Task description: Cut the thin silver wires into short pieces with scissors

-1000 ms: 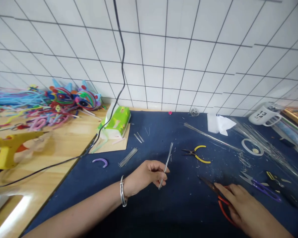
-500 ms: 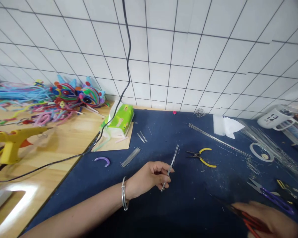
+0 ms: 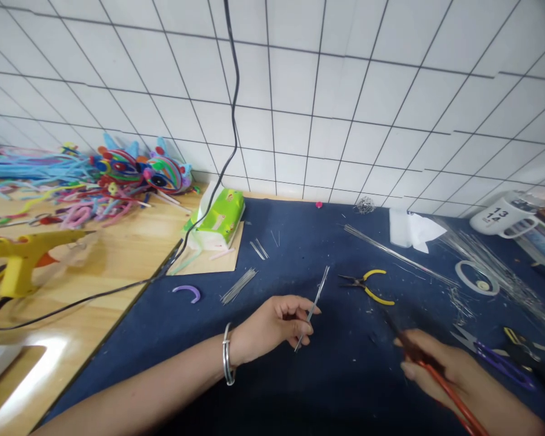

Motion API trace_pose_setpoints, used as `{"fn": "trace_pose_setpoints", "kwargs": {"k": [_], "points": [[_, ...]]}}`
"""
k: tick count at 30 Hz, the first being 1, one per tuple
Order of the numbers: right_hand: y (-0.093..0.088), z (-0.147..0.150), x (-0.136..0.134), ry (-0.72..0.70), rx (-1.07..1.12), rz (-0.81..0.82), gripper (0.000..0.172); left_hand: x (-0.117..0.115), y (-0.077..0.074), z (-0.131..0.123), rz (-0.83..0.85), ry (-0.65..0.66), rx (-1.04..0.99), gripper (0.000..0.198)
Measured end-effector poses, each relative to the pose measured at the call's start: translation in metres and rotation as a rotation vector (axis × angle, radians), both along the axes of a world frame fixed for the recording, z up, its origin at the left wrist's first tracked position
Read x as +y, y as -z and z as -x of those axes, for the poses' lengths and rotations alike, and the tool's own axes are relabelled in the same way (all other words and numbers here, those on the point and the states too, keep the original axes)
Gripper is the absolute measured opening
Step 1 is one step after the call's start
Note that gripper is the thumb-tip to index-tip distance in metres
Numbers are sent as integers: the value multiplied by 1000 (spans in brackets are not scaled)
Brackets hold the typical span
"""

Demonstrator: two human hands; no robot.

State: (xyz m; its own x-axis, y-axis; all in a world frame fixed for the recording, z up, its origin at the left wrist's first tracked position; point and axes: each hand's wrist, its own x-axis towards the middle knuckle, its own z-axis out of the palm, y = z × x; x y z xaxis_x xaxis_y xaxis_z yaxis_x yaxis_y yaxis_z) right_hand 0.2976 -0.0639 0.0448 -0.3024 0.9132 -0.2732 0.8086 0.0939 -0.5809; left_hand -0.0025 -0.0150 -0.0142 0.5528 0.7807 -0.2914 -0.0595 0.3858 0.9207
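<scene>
My left hand (image 3: pixel 272 324) is closed in a pinch on a thin bundle of silver wires (image 3: pixel 317 295) that points up and away over the dark blue mat (image 3: pixel 336 387). A silver bangle sits on that wrist. My right hand (image 3: pixel 440 369) is closed round red-handled pliers (image 3: pixel 440 378), whose dark tip points up-left toward the wires. The hand and pliers are blurred by motion. A gap of mat lies between the two hands.
Yellow-handled pliers (image 3: pixel 367 284) lie just beyond the wires. Purple scissors (image 3: pixel 495 357), a tape ring (image 3: pixel 476 278), long wires (image 3: pixel 399 257), a white mug (image 3: pixel 502 218) sit right. A green tissue pack (image 3: pixel 218 221), cut wires (image 3: pixel 238 286), yellow glue gun (image 3: pixel 22 257), pipe cleaners (image 3: pixel 86 188) lie left.
My right hand has picked the red-handled pliers off the mat, dipped low, then risen and moved left toward the wires. My left hand has stayed nearly still with the wires.
</scene>
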Motion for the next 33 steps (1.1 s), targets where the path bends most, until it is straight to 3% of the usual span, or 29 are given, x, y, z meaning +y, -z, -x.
{"fn": "trace_pose_setpoints", "kwargs": {"k": [4, 10, 18, 33], "points": [[-6, 45, 23, -164, 148, 211, 20, -1, -1, 0, -5, 5, -14, 30], [-9, 76, 48, -282, 124, 257, 20, 0, -6, 2, 32, 30, -41, 30], [-6, 85, 59, -356, 123, 240, 31, 1, -8, 3, 60, 62, -59, 30], [-7, 90, 60, -352, 111, 279, 36, 0, -5, 3, 106, 88, -47, 32]]}}
